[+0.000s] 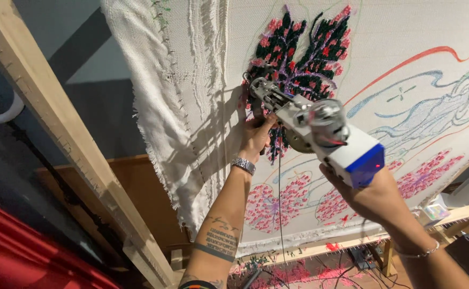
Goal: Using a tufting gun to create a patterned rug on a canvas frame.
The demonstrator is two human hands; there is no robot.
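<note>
One white and blue tufting gun (320,134) sits in the middle, its tip touching the big white cloth (405,32) stretched on a wooden frame (58,123). Two hands hold it. The left hand (256,136), at 9 o'clock of the gun, is closed around the front handle. The right hand (371,195), at 5 o'clock, cups the blue end; its fingers are hidden behind the gun. One silver watch (243,164) is on the left wrist. Bits of yarn on the floor are too blurry to count.
</note>
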